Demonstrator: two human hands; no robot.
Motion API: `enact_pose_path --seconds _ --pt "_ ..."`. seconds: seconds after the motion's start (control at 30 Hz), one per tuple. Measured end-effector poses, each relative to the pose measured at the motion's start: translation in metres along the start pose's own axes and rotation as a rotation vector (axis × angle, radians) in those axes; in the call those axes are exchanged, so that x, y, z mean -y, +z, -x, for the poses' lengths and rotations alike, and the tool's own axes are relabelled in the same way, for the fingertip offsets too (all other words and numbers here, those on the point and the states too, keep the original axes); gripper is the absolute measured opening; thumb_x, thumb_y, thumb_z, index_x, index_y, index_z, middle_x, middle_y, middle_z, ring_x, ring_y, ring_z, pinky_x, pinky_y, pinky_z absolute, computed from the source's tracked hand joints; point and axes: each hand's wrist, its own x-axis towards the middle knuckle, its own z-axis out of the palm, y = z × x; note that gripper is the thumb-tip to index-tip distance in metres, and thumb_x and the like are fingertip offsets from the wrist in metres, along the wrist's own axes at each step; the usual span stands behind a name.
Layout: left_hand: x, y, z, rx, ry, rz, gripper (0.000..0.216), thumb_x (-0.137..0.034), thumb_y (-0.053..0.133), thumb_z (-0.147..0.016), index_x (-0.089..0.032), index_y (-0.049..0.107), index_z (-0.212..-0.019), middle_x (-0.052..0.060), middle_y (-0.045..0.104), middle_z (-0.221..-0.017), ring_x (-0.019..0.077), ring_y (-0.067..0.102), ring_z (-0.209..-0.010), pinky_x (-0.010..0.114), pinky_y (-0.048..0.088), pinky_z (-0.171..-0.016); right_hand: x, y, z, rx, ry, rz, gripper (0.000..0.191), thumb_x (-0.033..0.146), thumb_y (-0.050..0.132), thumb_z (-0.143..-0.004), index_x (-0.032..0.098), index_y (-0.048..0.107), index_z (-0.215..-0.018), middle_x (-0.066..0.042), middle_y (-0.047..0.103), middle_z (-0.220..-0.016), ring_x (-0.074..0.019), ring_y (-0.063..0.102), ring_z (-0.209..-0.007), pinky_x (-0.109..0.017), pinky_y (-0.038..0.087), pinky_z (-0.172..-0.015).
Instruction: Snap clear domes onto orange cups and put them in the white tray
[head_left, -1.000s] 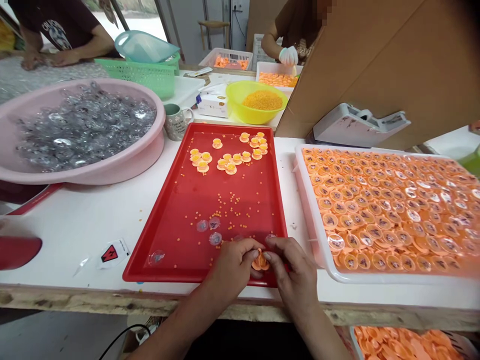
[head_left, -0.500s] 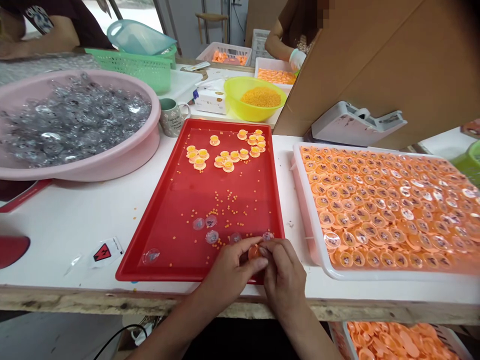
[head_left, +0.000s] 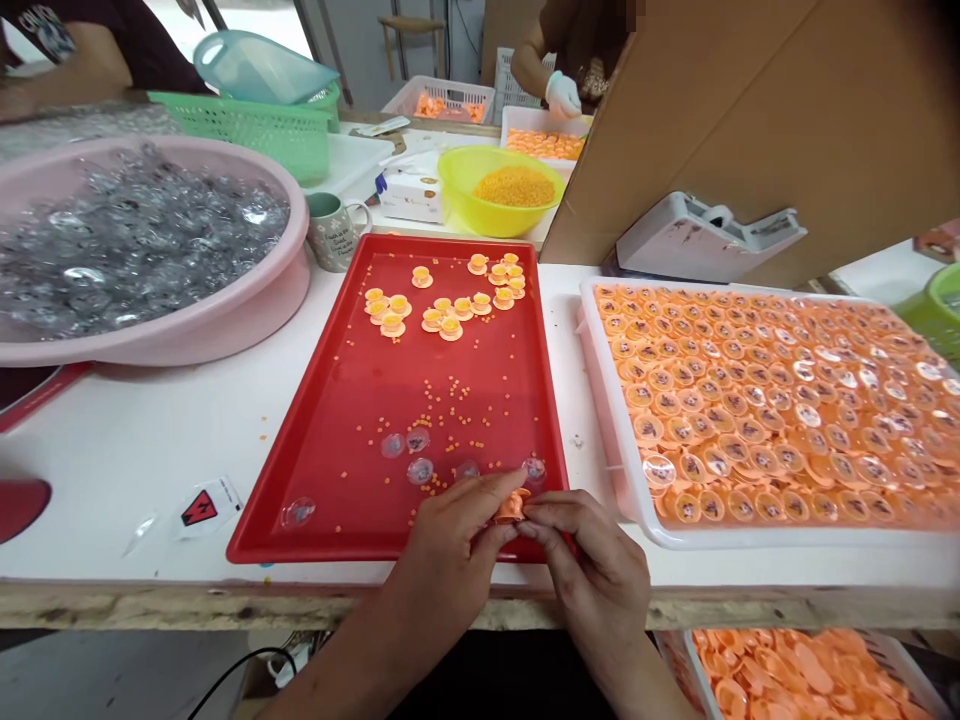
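Note:
Between the fingertips of both hands is a small orange toy cup (head_left: pixel 511 507), over the front right of a red tray (head_left: pixel 330 547). My left hand (head_left: pixel 454 545) pinches it from the left, and my right hand (head_left: pixel 592 560) grips its right side. The fingers hide part of the cup. Clear round discs (head_left: pixel 421 471) with dark prints lie in the tray near my hands, among scattered yellow bits (head_left: pixel 454 420). Several orange toy cups on saucers (head_left: pixel 450 328), with yellow inside, stand toward the tray's far end.
At right, a white bin (head_left: pixel 637 500) holds rows of orange cups with printed discs. A pink basin (head_left: pixel 255 325) of clear plastic pieces stands left, beside a mug (head_left: pixel 330 235). Behind are a yellow bowl (head_left: pixel 457 205), a cardboard sheet (head_left: pixel 697 110) and a co-worker's gloved hand (head_left: pixel 562 95).
The cup has turned between my fingers, now showing its orange side. My right hand has shifted right and slightly down. The co-worker's gloved hand has moved up from the bin.

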Motion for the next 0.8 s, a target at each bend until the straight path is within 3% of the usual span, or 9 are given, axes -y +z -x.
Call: enact_pose_path --seconds 0.2,0.4,0.53,0.63,0.8 --pt "-0.001 0.004 0.004 0.032 0.030 -0.068 0.046 -0.004 0.050 -0.084 -0.015 0.056 -0.129 0.009 0.070 -0.113 0.0158 0.066 -0.103 0.026 0.054 -0.091 0.002 -0.001 0.000 -0.004 -0.044 0.062 0.022 0.002 0.055 -0.087 0.020 0.065 -0.091 -0.001 0.067 -0.086 -0.0115 0.063 -0.081 -0.021 0.049 -0.074" --pt "0.000 0.007 0.002 -0.024 -0.001 -0.068 0.039 -0.005 0.061 -0.079 -0.017 0.065 -0.116 0.005 0.074 -0.103 0.0168 0.069 -0.094 0.025 0.056 -0.085 -0.001 0.002 0.000 -0.006 0.075 0.055 0.017 0.007 0.058 -0.087 0.022 0.064 -0.085 0.001 0.066 -0.078 -0.0122 0.063 -0.073 -0.023 0.049 -0.066" --pt "0.000 0.007 0.002 -0.091 0.058 -0.080 0.039 -0.005 0.060 -0.078 -0.019 0.066 -0.114 0.005 0.074 -0.102 0.0181 0.069 -0.094 0.027 0.056 -0.085 -0.001 0.001 0.000 -0.030 -0.028 0.122 0.019 0.006 0.055 -0.087 0.022 0.064 -0.091 -0.002 0.067 -0.084 -0.0154 0.065 -0.078 -0.026 0.051 -0.068" --pt "0.000 0.008 0.001 -0.068 0.017 -0.031 0.043 -0.004 0.059 -0.078 -0.019 0.064 -0.118 0.005 0.074 -0.106 0.0178 0.069 -0.095 0.026 0.057 -0.084 -0.001 -0.002 0.000 0.002 -0.088 0.167 0.023 0.004 0.054 -0.087 0.022 0.065 -0.096 -0.004 0.068 -0.089 -0.0165 0.065 -0.083 -0.027 0.052 -0.070" --pt "0.002 0.011 0.001 -0.004 -0.027 -0.045 0.044 -0.007 0.059 -0.081 -0.019 0.061 -0.123 0.007 0.072 -0.110 0.0190 0.068 -0.099 0.030 0.056 -0.089 -0.001 -0.003 -0.002 -0.017 0.076 0.072 0.017 0.008 0.057 -0.087 0.022 0.067 -0.086 -0.001 0.067 -0.081 -0.0147 0.064 -0.076 -0.025 0.050 -0.069"
